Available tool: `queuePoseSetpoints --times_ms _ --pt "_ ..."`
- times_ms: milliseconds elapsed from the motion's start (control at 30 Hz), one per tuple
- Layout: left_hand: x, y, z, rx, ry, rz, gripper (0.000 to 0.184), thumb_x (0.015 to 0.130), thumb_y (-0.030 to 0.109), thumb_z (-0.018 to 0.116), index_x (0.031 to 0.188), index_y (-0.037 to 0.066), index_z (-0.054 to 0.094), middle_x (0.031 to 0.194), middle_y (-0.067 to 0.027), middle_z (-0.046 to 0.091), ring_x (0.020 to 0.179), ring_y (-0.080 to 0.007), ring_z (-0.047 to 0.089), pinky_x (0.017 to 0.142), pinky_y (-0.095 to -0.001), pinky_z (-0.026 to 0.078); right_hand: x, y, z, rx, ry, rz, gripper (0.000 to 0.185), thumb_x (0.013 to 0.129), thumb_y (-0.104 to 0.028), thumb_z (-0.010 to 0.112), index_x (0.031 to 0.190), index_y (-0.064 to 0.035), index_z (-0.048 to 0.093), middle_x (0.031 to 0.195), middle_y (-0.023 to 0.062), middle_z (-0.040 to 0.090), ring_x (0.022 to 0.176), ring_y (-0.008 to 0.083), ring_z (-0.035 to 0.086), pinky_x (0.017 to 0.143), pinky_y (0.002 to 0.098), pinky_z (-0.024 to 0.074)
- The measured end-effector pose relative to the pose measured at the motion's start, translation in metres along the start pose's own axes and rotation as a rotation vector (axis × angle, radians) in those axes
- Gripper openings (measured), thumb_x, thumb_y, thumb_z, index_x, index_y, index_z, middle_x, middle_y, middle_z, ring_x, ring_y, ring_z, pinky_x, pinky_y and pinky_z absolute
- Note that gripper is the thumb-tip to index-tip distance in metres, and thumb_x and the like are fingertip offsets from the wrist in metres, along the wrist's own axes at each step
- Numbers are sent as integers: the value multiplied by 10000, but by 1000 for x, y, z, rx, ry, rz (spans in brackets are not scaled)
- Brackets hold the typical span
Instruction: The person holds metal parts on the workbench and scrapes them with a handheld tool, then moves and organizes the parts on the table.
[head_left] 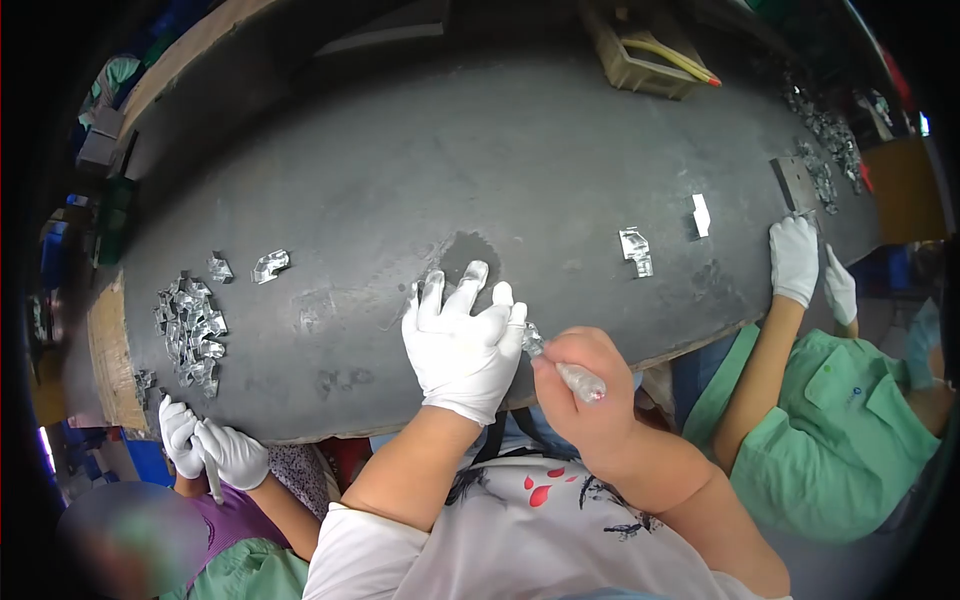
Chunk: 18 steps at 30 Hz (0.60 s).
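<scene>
Tool (581,383) points far left, slanting longways from near right. Right hand (597,405) squeezes it; left hand (463,345) spreads some fingers, its grip I can't tell.

Gloved left hand (460,355) splayed, bare right hand (592,416) curled closed, forearms (415,467) angled inward

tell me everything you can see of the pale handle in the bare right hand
The pale handle looks short and rounded, whitish and slightly glossy, perhaps wrapped in film or tape, with a small reddish spot at its exposed end. It lies slanted in the bare right hand, that end pointing toward the wearer's body. Beyond its other end is a shiny metallic bit beside the gloved left hand; whether that belongs to it is unclear.
</scene>
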<state>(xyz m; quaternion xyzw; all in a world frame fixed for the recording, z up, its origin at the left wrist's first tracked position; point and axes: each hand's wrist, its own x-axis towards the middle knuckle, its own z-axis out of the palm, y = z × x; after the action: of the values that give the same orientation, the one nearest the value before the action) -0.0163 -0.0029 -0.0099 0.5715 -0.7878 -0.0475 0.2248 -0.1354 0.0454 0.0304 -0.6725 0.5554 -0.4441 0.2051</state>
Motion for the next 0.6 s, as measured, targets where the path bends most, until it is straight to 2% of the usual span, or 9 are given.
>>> queuePoseSetpoints --times_ms 100,200,233,267,333,400,433,567,600 --pt "1 -1 -2 -21 1 3 159 691 268 638 791 149 671 1043 -73 612 958 -361 528 841 -462 389 -2 5 2 546 205 705 140 734 -4 609 838 -58 532 738 85 541 676 242 546 599 318 443" --pt "4 1 -4 -49 0 -8 128 680 246 651 751 144 681 1042 -92 617 940 -390 543 852 -473 393 4 10 -6 452 130 747 146 725 -15 616 838 -57 534 742 82 547 676 223 552 604 315 452" --pt "5 0 -3 -43 2 -5 127 680 246 650 750 143 680 1043 -92 617 940 -391 543 854 -475 392 3 11 0 -32 90 34 154 729 -35 629 850 -55 536 748 64 557 683 170 555 613 295 457" --pt "4 0 -2 -37 -1 -2 127 680 245 650 749 142 680 1044 -93 617 941 -392 543 856 -477 392 0 6 1 -60 5 -34 176 735 -69 652 869 -57 538 755 48 559 698 140 546 627 274 454" --pt "3 1 -3 -31 -8 0 128 682 244 648 749 140 680 1045 -92 617 942 -392 543 859 -480 391 -6 10 8 219 256 290 155 736 -22 639 851 -49 539 758 47 560 696 124 547 614 261 452" --pt "4 1 -4 -31 -10 0 141 687 256 644 761 141 677 1047 -80 613 959 -381 533 863 -476 386 -1 10 -17 642 306 639 175 747 36 612 879 -34 523 772 47 563 670 89 531 581 235 443" --pt "4 0 -3 -29 -16 -2 154 691 269 641 773 144 675 1047 -68 609 975 -370 522 866 -471 381 -6 15 -23 410 262 259 226 755 77 590 935 -21 496 773 54 562 641 65 514 546 211 424" --pt "1 0 -2 -12 -25 -22 174 703 289 634 803 154 677 1057 -48 604 998 -356 509 880 -456 369 -14 4 -22 579 330 422 197 737 73 612 892 -16 529 820 75 572 685 72 523 584 221 433" --pt "1 0 -2 -9 -30 -19 175 706 291 632 807 156 678 1061 -47 603 1002 -356 508 882 -453 368 -17 4 -18 492 313 370 191 737 76 608 889 -16 537 830 79 573 695 78 526 593 226 434"
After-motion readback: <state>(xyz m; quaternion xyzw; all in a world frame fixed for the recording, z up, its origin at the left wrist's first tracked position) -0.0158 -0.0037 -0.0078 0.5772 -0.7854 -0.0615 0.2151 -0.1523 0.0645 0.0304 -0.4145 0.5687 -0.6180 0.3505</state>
